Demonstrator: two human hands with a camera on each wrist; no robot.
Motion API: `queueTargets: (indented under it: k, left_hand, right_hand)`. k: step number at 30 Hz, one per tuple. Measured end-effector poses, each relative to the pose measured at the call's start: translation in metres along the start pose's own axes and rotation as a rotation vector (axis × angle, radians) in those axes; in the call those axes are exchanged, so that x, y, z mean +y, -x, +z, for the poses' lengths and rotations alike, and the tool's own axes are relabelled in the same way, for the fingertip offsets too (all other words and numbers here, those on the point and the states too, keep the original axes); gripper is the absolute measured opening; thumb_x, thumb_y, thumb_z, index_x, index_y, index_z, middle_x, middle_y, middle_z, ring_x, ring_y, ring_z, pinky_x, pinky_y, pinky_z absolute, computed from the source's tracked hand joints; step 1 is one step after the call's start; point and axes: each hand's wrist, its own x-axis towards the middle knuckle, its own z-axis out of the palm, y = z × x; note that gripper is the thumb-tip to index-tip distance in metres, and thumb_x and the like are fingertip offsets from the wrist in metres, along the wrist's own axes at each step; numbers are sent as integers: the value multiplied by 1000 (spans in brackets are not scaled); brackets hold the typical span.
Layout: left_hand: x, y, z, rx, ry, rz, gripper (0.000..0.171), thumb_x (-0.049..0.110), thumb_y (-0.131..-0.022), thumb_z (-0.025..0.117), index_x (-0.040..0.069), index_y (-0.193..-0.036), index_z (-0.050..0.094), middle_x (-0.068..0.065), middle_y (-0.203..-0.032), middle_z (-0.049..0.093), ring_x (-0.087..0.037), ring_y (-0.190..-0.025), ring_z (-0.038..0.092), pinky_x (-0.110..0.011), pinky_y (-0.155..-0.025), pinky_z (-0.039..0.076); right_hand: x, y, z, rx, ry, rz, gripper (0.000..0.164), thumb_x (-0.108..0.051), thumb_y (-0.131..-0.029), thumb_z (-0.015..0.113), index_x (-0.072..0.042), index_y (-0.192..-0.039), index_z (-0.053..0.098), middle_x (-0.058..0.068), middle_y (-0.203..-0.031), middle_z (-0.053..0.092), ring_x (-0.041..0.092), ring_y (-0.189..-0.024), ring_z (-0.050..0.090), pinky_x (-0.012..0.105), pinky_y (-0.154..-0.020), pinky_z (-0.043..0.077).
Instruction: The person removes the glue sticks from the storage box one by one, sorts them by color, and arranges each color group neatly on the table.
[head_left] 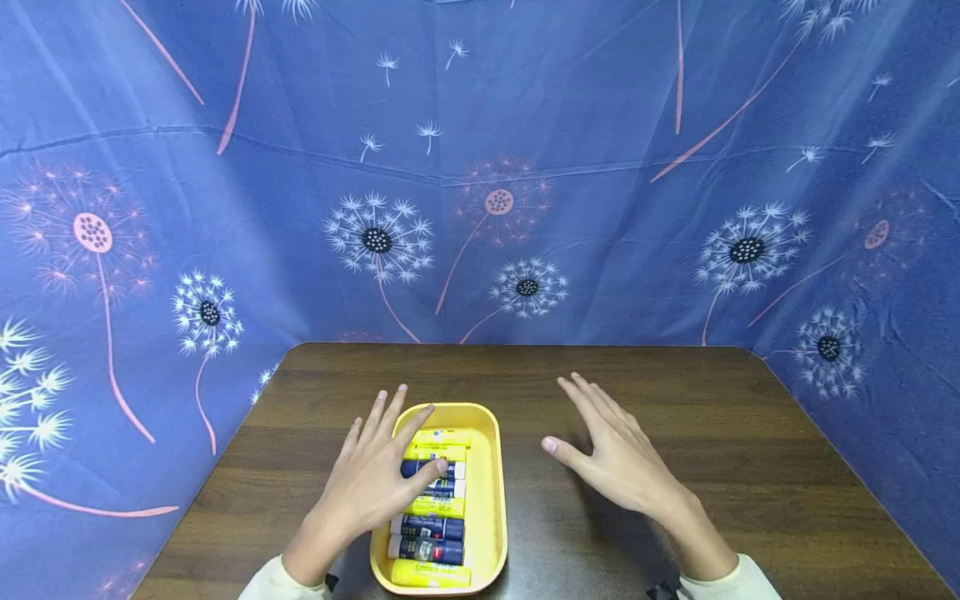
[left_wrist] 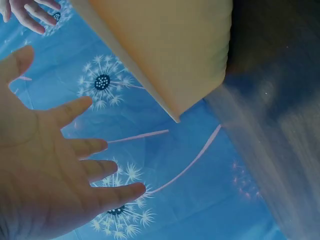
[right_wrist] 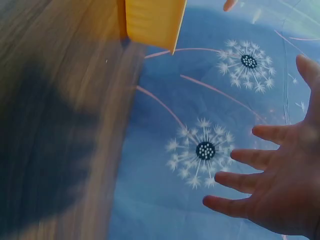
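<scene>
Head view: a yellow tray (head_left: 489,500) is sitting on the brown desk (head_left: 787,500), between 6 and 7 o'clock. Yellow tubes (head_left: 431,573) and navy tubes (head_left: 427,527), four of each, are lying crosswise in a column toward its 9 o'clock side. The upper navy pair is pointing pale ends to 3 o'clock, the lower pair to 9. All are carrying printed labels; the lettering is staying too small to read. A red patch is showing on the navy label nearest 6 o'clock. The left hand (head_left: 375,483), at 7 o'clock, is hovering partly over the tray, fingers spread, grasping nothing. The right hand (head_left: 618,467), between 4 and 5, is hanging over bare desk, fingers extended, also released. Blue dandelion-print fabric (head_left: 600,100) is hanging behind, at 12.

Left wrist view: the left palm is showing between 8 and 9 o'clock, fingers fanned apart, clear of the tray's plain outer wall near 12. Fingers of the right hand are appearing past 10.

Right wrist view: the right palm is facing in near 4 o'clock, fingers splayed, well apart from the tray at 12. A dark shadow (right_wrist: 45,155) is falling across the desk between 8 and 9. One fingertip is peeking in at 1.
</scene>
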Motion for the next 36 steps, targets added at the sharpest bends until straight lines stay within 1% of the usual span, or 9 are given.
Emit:
queueTargets:
  k: [3, 6, 12, 14, 18, 24, 29, 32, 36]
  left_hand:
    - [-4, 2, 0, 2, 9, -12, 76, 71, -93, 57, 32, -157, 44, -7, -175, 16, -36, -161, 12, -72, -121, 25]
    - [-9, 4, 0, 14, 31, -32, 72, 62, -92, 64, 33, -156, 45, -8, -174, 19, -37, -161, 16, -73, -117, 30]
    - [-21, 9, 2, 18, 99, -94, 67, 52, -91, 70, 32, -152, 52, -9, -172, 27, -40, -159, 21, -76, -111, 35]
    - [-25, 11, 3, 5, 147, -122, 63, 50, -92, 70, 31, -150, 54, -10, -170, 30, -41, -158, 25, -77, -109, 36]
    - [-33, 14, 6, 5, 264, -162, 53, 42, -94, 72, 27, -143, 61, -13, -161, 45, -45, -149, 41, -74, -108, 40]
    - [-47, 13, 14, 21, 444, -183, 38, 23, -92, 74, 19, -130, 70, -12, -139, 66, -38, -132, 61, -61, -109, 47]
    - [-55, 10, 21, -14, 579, -222, 33, 10, -90, 73, 15, -123, 73, -10, -127, 73, -32, -119, 70, -51, -100, 57]
    - [-63, 9, 21, -63, 656, -198, 35, 5, -89, 71, 11, -124, 70, -12, -126, 73, -32, -119, 69, -50, -102, 56]
    - [-74, 8, 21, -152, 741, -121, 40, 3, -89, 69, 4, -129, 65, -18, -131, 68, -36, -122, 66, -49, -104, 54]
  right_hand:
    - [-5, -4, 3, -10, -52, -7, 82, -59, -96, 63, -26, -163, 30, 9, -170, 30, 43, -153, 34, 75, -114, 30]
    - [-8, -9, 7, -26, -107, -13, 79, -58, -98, 62, -27, -163, 30, 7, -169, 33, 42, -152, 36, 75, -113, 32]
    - [-14, -18, 14, -66, -210, -2, 76, -56, -99, 62, -29, -162, 31, 3, -168, 35, 37, -153, 35, 73, -113, 35]
    - [-16, -21, 17, -79, -243, 0, 75, -56, -98, 62, -29, -161, 32, 3, -167, 37, 36, -153, 36, 72, -114, 35]
    - [-20, -28, 23, -92, -321, -19, 71, -51, -98, 66, -27, -159, 37, 3, -162, 45, 35, -150, 41, 67, -115, 38]
    - [-27, -40, 35, -131, -503, -73, 60, -33, -98, 69, -18, -152, 47, 8, -151, 55, 33, -131, 58, 57, -106, 49]
    - [-38, -50, 44, -205, -652, -79, 56, -25, -97, 71, -14, -148, 51, 12, -146, 59, 37, -123, 62, 50, -101, 54]
    - [-43, -56, 52, -251, -717, -86, 57, -22, -95, 73, -13, -148, 50, 12, -144, 59, 39, -124, 61, 48, -101, 54]
    - [-45, -66, 67, -314, -809, -102, 59, -14, -95, 73, -10, -148, 48, 20, -145, 56, 44, -127, 59, 50, -103, 53]
